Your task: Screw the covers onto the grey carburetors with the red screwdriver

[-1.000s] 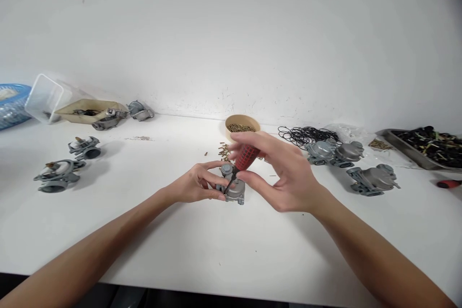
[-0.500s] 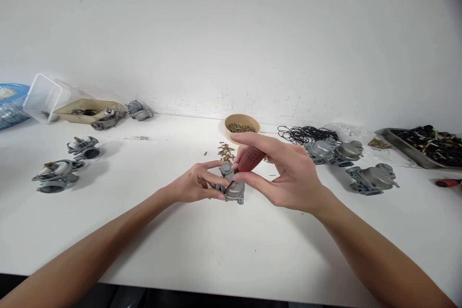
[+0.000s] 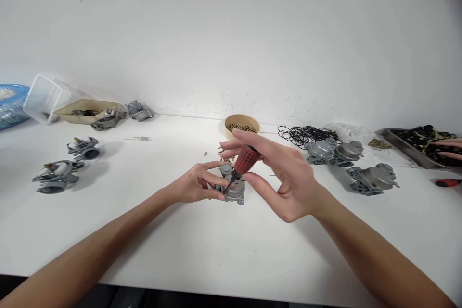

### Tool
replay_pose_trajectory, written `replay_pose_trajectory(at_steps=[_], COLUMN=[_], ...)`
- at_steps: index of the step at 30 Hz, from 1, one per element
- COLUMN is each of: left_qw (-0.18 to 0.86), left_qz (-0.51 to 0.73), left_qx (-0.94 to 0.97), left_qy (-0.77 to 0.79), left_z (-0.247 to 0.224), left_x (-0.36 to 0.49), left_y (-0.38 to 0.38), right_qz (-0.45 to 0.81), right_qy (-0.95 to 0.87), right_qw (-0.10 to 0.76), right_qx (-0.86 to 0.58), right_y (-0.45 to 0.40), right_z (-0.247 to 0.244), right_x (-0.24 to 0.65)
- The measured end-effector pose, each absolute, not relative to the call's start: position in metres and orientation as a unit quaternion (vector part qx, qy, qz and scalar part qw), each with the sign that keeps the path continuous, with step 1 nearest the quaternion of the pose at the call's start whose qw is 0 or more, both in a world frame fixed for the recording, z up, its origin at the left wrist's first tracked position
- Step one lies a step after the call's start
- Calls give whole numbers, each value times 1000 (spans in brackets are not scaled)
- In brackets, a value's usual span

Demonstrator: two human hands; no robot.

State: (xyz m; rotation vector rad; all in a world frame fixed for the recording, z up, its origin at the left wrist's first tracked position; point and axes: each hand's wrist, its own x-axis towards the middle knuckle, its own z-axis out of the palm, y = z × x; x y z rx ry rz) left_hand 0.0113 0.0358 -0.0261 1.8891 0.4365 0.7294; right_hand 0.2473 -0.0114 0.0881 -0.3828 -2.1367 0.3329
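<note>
Both my hands meet over the metal carburettor (image 3: 236, 193) on the white table (image 3: 173, 255), seen from my head camera. Left thumb and fingers are clamped on its left side, so my left hand (image 3: 191, 184) pins it down. Around the red screwdriver handle (image 3: 247, 159) my right hand (image 3: 287, 173) curls with spread fingers; how firmly they grip, I cannot tell. Its tilted shaft (image 3: 231, 183) reaches the carburettor's edge beside my left fingertips. Just behind lie loose brass pieces (image 3: 226, 154), partly hidden, before a tan bowl (image 3: 242, 118). At far right another person's hand (image 3: 452, 150) is over a metal tray (image 3: 404, 148).
</note>
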Motion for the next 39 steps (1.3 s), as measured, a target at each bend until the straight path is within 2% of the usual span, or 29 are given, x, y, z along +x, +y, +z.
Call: replay_pose_trajectory(at_steps=[2,5,11,15,20,26,31,34,39], left_qw=[510,511,516,517,518,518,523,518,514], left_qz=[300,296,308,293,305,282,293,295,288], left_qx=[785,783,780,780,779,779,777,780,784], left_qy=[184,193,174,195,178,212,193,189,193], left_z=[-25,-24,-23,-22,-23,-23,-24,-24,-22], left_x=[11,12,12,12,12,11,11,11,12], left_y=[36,35,35,34,34,34,35,35,35], right_qz=[146,81,155,79,143,75,196,230,128], right_qy=[-863,-852,-869,-859,-881,-872,-872,-855,-849], right_qw=[461,495,442,479,417,448,409,440,491], right_qx=[-148,-149,-159,-164,-173,-183,-184,-150,-147], right_y=[-11,-9,-11,-10,-11,-9,-12,-12,-10], right_z=[89,89,91,92,92,91,93,94,96], right_x=[247,247,249,249,250,250,252,250,247])
